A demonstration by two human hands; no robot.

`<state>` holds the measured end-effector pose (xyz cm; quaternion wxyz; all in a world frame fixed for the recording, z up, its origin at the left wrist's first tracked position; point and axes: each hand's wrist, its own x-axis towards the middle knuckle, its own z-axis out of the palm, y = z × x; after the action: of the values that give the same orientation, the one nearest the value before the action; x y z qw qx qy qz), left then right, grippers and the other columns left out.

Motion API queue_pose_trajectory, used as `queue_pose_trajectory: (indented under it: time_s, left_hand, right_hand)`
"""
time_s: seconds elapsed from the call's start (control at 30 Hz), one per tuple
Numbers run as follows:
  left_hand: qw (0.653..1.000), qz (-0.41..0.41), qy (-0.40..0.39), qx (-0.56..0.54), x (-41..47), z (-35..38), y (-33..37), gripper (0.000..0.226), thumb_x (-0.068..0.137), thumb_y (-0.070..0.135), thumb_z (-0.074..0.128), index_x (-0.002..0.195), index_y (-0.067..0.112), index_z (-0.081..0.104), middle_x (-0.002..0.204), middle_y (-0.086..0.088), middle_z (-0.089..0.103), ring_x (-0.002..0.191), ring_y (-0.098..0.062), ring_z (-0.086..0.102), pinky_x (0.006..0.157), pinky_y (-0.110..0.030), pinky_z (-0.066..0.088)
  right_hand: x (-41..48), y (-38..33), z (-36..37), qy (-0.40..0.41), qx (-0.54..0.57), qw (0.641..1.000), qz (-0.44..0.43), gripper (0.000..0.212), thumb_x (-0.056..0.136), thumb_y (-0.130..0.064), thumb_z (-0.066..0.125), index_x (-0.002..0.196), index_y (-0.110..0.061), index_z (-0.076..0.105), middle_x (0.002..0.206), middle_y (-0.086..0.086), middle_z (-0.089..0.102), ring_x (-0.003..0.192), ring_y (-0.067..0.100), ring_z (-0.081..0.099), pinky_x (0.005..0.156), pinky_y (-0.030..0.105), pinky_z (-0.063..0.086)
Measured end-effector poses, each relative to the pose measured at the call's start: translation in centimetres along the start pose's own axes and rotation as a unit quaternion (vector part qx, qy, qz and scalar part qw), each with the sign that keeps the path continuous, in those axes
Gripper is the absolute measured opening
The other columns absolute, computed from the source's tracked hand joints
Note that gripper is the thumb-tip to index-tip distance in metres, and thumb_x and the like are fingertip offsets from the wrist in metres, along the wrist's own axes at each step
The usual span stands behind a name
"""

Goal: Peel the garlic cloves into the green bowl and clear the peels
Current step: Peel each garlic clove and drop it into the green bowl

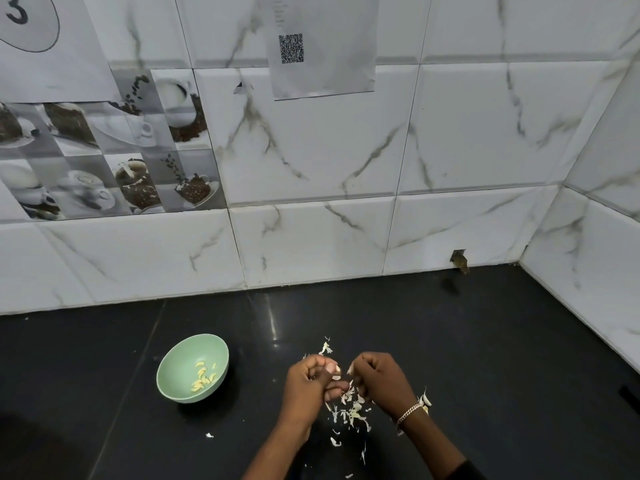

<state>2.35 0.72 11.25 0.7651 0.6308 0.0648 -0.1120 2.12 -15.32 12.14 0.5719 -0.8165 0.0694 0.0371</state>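
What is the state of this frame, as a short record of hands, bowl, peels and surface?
left hand: grips a garlic clove
right hand: fingers curled, pinching at that clove
green bowl: upright on the counter, left of both hands
peeled cloves: several inside the bowl
peels: scattered on the counter under and around the hands
counter: black, glossy
stage: peeling under way, peels not yet cleared

1. Digit "3" (15, 10): large, dark, inside a drawn oval, cut off by the frame edge. On a white paper sheet (62, 64) on the wall tiles, top left.
2. QR code (291, 48): on a second paper sheet (332, 71) on the wall, upper centre.
3. Faint text lines (279, 13) above the QR code, same sheet: too small to read.
4. No other readable text, brand or number.
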Motion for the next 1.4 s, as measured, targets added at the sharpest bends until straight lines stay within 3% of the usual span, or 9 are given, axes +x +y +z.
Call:
queue_pose_trajectory:
  time_s: [0.13, 0.3, 0.47, 0.57, 0.67, 0.83, 1.0, 1.23, 1.4]
  left_hand:
    - [1.000, 0.002, 0.008, 0.011, 0.0, -0.3, -0.2, 0.008, 0.095, -0.001, 0.063, 0.094, -0.004, 0.070, 0.084, -0.022, 0.072, 0.073, -0.027, 0.073, 0.060, -0.024, 0.056]
    - [0.996, 0.035, 0.013, 0.085, -0.3, 0.0, 0.2, 0.008, 0.092, -0.003, 0.065, 0.091, -0.001, 0.073, 0.080, -0.019, 0.074, 0.068, -0.018, 0.072, 0.062, -0.022, 0.056]
    - [0.978, 0.087, 0.019, 0.190, -0.6, 0.2, 0.7, 0.013, 0.091, -0.001, 0.067, 0.085, 0.007, 0.075, 0.071, -0.008, 0.075, 0.063, -0.012, 0.071, 0.062, -0.023, 0.056]
    - [0.960, 0.116, 0.019, 0.254, -0.7, 0.3, 0.6, 0.019, 0.090, 0.002, 0.068, 0.080, 0.016, 0.075, 0.068, -0.001, 0.073, 0.064, -0.013, 0.071, 0.068, -0.029, 0.058]
    - [0.947, 0.133, 0.019, 0.293, -0.6, 0.5, 0.6, 0.022, 0.089, 0.005, 0.069, 0.075, 0.022, 0.074, 0.064, 0.002, 0.071, 0.063, -0.016, 0.069, 0.067, -0.031, 0.055]
    - [0.940, 0.145, 0.014, 0.307, -0.8, 0.7, 0.8, 0.023, 0.088, 0.004, 0.069, 0.074, 0.022, 0.074, 0.065, 0.003, 0.071, 0.064, -0.015, 0.068, 0.066, -0.032, 0.054]
    - [0.947, 0.143, 0.017, 0.287, -1.0, 1.2, 1.1, 0.027, 0.088, -0.001, 0.068, 0.074, 0.021, 0.076, 0.064, 0.003, 0.072, 0.062, -0.013, 0.069, 0.067, -0.032, 0.057]
    - [0.954, 0.135, 0.007, 0.266, -0.8, 1.5, 1.5, 0.022, 0.089, 0.003, 0.069, 0.078, 0.021, 0.075, 0.067, 0.001, 0.073, 0.065, -0.017, 0.071, 0.070, -0.034, 0.060]
    - [0.955, 0.129, 0.017, 0.268, -0.9, 2.1, 1.1, 0.019, 0.091, 0.005, 0.068, 0.077, 0.019, 0.073, 0.066, 0.000, 0.072, 0.065, -0.017, 0.071, 0.068, -0.031, 0.058]
  right_hand:
    - [-0.2, 0.0, -0.2, -0.001, -0.010, 1.000, 0.008, 0.037, 0.099, -0.022, 0.056, 0.066, -0.009, 0.066, 0.055, 0.008, 0.058, 0.045, 0.015, 0.055, 0.046, 0.024, 0.040]
    - [-0.6, -0.3, -0.4, 0.003, -0.051, 0.998, -0.045, 0.008, 0.085, -0.018, 0.072, 0.077, -0.015, 0.073, 0.068, 0.006, 0.072, 0.053, 0.010, 0.063, 0.055, 0.026, 0.053]
    - [-0.7, -0.7, -0.5, -0.008, -0.117, 0.991, -0.065, 0.011, 0.084, -0.020, 0.069, 0.075, -0.018, 0.076, 0.064, -0.002, 0.073, 0.058, 0.009, 0.069, 0.060, 0.023, 0.054]
    - [-0.7, -0.8, -0.6, -0.020, -0.129, 0.989, -0.072, 0.015, 0.080, -0.030, 0.068, 0.072, -0.019, 0.075, 0.065, -0.002, 0.072, 0.058, 0.011, 0.067, 0.061, 0.031, 0.054]
    - [-0.7, -0.9, -0.7, -0.045, -0.134, 0.987, -0.073, 0.016, 0.083, -0.029, 0.071, 0.073, -0.017, 0.075, 0.065, 0.001, 0.073, 0.053, 0.004, 0.062, 0.057, 0.026, 0.050]
    - [-0.6, -0.9, -1.0, -0.051, -0.129, 0.988, -0.065, 0.017, 0.083, -0.027, 0.073, 0.073, -0.013, 0.074, 0.059, -0.001, 0.070, 0.048, 0.001, 0.056, 0.052, 0.021, 0.045]
    - [-0.4, -0.4, -1.1, -0.044, -0.117, 0.990, -0.067, 0.030, 0.073, -0.042, 0.068, 0.070, -0.012, 0.071, 0.064, 0.004, 0.071, 0.052, 0.004, 0.054, 0.053, 0.025, 0.042]
    - [-0.8, 0.0, -1.7, -0.057, -0.056, 0.996, -0.038, 0.016, 0.087, -0.020, 0.068, 0.074, -0.013, 0.073, 0.062, 0.009, 0.071, 0.053, 0.014, 0.064, 0.054, 0.026, 0.050]
    - [-0.4, 0.1, -2.3, -0.033, -0.068, 0.997, -0.023, 0.027, 0.092, -0.018, 0.063, 0.065, -0.015, 0.064, 0.056, 0.005, 0.066, 0.050, 0.015, 0.061, 0.051, 0.028, 0.048]
